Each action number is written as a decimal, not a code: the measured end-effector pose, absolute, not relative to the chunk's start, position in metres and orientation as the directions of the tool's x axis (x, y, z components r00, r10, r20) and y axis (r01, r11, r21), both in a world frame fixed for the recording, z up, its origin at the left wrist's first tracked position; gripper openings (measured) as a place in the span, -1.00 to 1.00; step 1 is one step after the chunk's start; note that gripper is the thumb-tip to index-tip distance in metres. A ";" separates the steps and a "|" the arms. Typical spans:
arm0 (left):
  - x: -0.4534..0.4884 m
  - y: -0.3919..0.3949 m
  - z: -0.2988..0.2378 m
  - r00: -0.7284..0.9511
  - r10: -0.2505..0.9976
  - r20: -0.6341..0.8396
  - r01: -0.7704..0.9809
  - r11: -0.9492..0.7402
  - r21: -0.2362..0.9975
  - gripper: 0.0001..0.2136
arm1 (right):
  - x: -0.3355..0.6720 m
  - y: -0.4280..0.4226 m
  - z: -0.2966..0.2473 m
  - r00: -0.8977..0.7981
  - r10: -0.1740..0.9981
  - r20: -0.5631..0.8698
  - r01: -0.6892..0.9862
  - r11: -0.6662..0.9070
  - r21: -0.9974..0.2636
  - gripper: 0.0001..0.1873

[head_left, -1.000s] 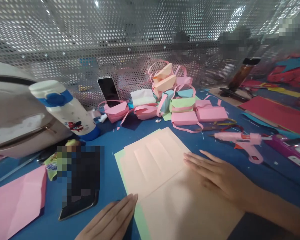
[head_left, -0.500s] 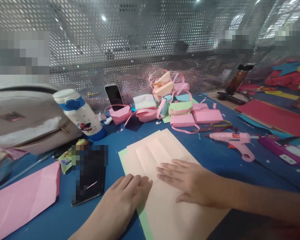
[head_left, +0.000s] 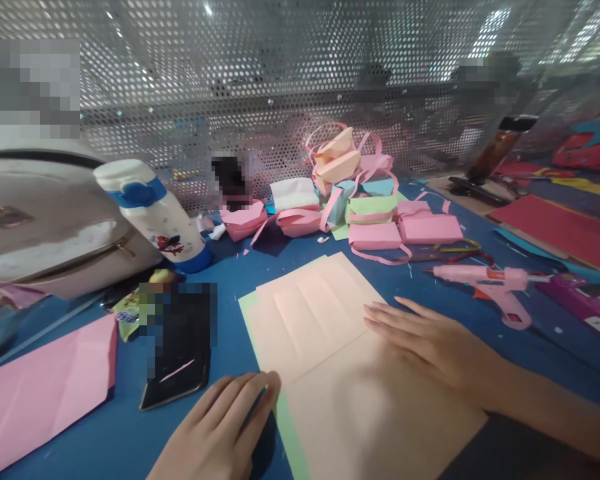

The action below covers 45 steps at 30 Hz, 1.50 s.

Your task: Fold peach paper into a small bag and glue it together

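A creased sheet of peach paper [head_left: 305, 313] lies over a larger peach sheet [head_left: 380, 427], with a strip of green paper [head_left: 291, 437] showing along the left side. My right hand [head_left: 440, 347] rests flat at the right side of the peach paper, its fingers stretched out. At the left edge, my left hand [head_left: 225, 420] has its fingers curled and drawn together, thumb and forefinger pinching at the border of the creased sheet. The exact contact of its fingertips is partly hidden.
Small pink paper bags [head_left: 375, 237] and other coloured ones stand at the back. A pink glue gun [head_left: 500, 280] lies right, by a purple power strip [head_left: 580, 303]. A dark phone [head_left: 185, 360], folded pink paper [head_left: 55, 387], white-blue bottle [head_left: 155, 220] and pale backpack [head_left: 45, 227] are left.
My right hand has slid right, off the middle of the creased sheet to its side. My left hand has shifted slightly left and down. The view has moved a little.
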<state>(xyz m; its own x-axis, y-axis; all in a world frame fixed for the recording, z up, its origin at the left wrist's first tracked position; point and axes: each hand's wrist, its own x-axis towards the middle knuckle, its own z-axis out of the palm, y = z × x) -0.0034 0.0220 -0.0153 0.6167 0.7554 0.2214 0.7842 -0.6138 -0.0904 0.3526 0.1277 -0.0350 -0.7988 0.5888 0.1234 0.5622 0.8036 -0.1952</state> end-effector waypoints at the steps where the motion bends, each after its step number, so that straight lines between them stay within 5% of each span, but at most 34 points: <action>1: 0.000 0.025 -0.013 0.620 0.748 0.236 0.779 -0.623 -0.073 -0.59 | 0.351 0.129 -0.033 -0.793 0.589 0.156 0.567 0.807 -0.166 -0.54; 7: 0.026 0.049 -0.008 0.653 0.656 0.379 0.729 -0.679 -0.083 -0.75 | 0.317 0.134 -0.019 -0.813 0.503 0.293 0.529 0.849 0.012 -0.71; 14: 0.021 0.052 -0.015 0.697 0.661 0.279 0.708 -0.696 -0.120 -0.82 | 0.273 0.130 -0.016 -0.963 0.208 0.172 0.206 0.978 -0.030 -0.52; 21: 0.018 0.055 -0.014 0.746 0.579 0.329 0.648 -0.746 -0.155 -0.81 | 0.265 0.145 -0.026 -0.962 0.100 0.254 0.104 0.995 0.001 -0.71; 25: 0.014 0.067 -0.017 0.652 0.651 0.389 0.691 -0.722 0.051 -0.85 | 0.265 0.147 -0.028 -0.958 0.070 0.280 0.080 0.996 0.025 -0.71; 31: 0.012 0.091 -0.018 0.557 0.822 0.119 0.638 -0.514 0.574 -0.85 | 0.263 0.149 -0.028 -0.973 0.077 0.217 0.079 0.997 -0.001 -0.67; 39: 0.018 0.095 -0.022 0.436 0.899 -0.021 0.670 -0.309 0.675 -0.83 | 0.264 0.150 -0.030 -0.964 0.047 0.261 0.066 0.996 0.067 -0.63; 45: 0.022 0.099 -0.025 0.405 0.914 0.001 0.685 -0.304 0.662 -0.81 | 0.265 0.150 -0.033 -0.938 0.024 0.346 0.051 0.996 0.070 -0.67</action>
<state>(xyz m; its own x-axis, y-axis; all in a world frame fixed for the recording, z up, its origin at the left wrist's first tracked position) 0.0222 0.0995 -0.0252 0.4053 0.9142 0.0006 0.6848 -0.3040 0.6623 0.2648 0.1500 -0.0327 -0.9379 0.0243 0.3461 0.0515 0.9962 0.0695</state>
